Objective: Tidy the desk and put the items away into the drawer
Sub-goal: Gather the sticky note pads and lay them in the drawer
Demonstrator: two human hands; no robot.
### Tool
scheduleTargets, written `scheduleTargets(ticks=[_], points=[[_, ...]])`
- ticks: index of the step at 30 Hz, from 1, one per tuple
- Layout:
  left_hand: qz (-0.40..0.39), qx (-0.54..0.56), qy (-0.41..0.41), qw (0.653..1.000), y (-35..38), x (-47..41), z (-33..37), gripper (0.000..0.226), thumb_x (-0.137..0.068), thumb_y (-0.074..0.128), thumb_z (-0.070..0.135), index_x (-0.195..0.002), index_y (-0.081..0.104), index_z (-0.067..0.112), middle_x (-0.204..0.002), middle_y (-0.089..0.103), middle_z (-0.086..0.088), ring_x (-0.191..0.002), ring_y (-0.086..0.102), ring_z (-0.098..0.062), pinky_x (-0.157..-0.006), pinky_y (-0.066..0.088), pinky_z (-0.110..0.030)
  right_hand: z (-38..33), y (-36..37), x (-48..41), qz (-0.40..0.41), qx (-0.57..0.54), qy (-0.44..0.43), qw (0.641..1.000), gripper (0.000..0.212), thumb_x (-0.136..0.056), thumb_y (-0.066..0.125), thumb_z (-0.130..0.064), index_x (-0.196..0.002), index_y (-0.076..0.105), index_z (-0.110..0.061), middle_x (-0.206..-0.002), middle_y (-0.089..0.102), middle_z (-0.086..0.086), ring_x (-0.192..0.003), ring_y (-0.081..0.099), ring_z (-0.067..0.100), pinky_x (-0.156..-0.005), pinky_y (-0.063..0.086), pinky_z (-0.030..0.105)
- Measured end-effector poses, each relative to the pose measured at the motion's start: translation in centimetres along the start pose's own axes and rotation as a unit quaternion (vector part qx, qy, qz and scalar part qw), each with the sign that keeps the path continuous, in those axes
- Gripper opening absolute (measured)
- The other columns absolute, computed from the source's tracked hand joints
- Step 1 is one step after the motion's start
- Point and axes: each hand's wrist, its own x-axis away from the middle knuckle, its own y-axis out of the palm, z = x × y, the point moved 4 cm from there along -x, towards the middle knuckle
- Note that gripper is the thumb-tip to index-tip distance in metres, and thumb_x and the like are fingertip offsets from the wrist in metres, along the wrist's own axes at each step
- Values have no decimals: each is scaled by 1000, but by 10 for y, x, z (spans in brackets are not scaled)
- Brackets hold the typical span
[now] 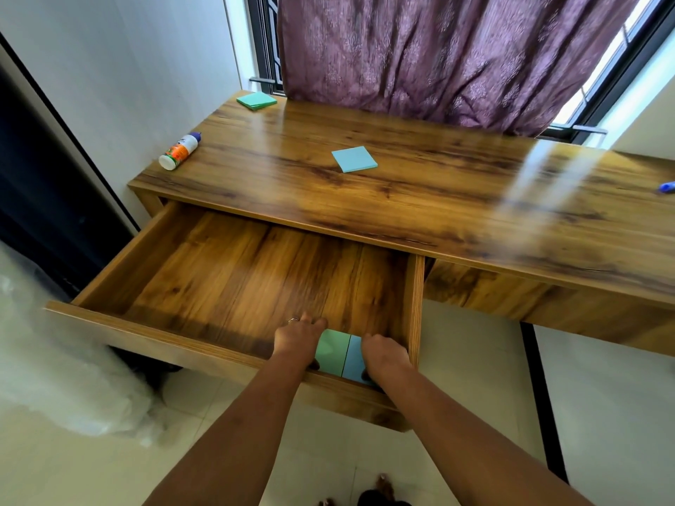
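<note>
Sticky-note pads are what the hands are on: a green pad (333,350) and a blue pad (352,359), side by side and touching, low in the front right corner of the open drawer (233,272). The left hand (297,339) has its fingers curled over the green pad's far left edge. The right hand (383,356) curls the same way over the blue pad, with what look like thumbs tucked at the near edges. Whether the pads rest on the drawer floor I cannot tell.

They should be light and stiff as a block but apt to fan open, so a pinch across opposite edges seems right. The drawer's front panel and right wall hem the hands in closely; leftward the floor is open wood.

Out on the desk (420,199), a far green pad (256,100) lies at the back left corner and a middle blue pad (354,159) sits mid-top. A glue bottle (179,151) lies on its side near the left edge; it is round and likely to roll. A blue pen (667,187) shows at the far right. A purple curtain (438,56) hangs onto the desk's back edge.
</note>
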Motion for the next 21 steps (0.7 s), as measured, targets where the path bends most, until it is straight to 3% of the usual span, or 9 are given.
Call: scheduleTargets(ticks=[8, 12, 17, 21], points=[[1, -3, -9, 1000, 3, -2, 4, 77, -73, 79, 31, -135, 34, 26, -136, 39, -7, -127, 41, -28, -84, 50, -41, -1, 0, 0, -6, 20, -1, 1000, 44, -88, 64, -9, -128, 46, -6, -127, 56, 12, -114, 58, 29, -90, 50, 39], [14, 9, -18, 1000, 7, -3, 4, 70, -79, 72, 29, -138, 34, 26, -140, 39, -7, -130, 38, -27, -84, 49, -41, -6, -7, 1, -1, 57, -1, 998, 33, -89, 58, -7, -122, 55, -9, -125, 58, 9, -112, 59, 27, -86, 50, 37], [24, 32, -37, 999, -6, 4, -12, 93, -78, 73, 32, -149, 14, 23, -156, 11, -11, -144, 14, -32, -99, 43, -46, -33, -40, 1, 79, 24, -10, 997, 16, -90, 54, -13, -104, 62, -13, -102, 65, 5, -91, 64, 23, -68, 47, 31], [49, 108, -60, 991, -32, 11, -38, 94, -77, 74, 40, -150, 15, 25, -158, 9, -9, -144, 16, -33, -108, 36, -50, -60, -83, -8, 153, -57, -35, 986, 17, -91, 52, -24, -104, 59, -14, -102, 64, 5, -96, 63, 26, -69, 46, 32]])
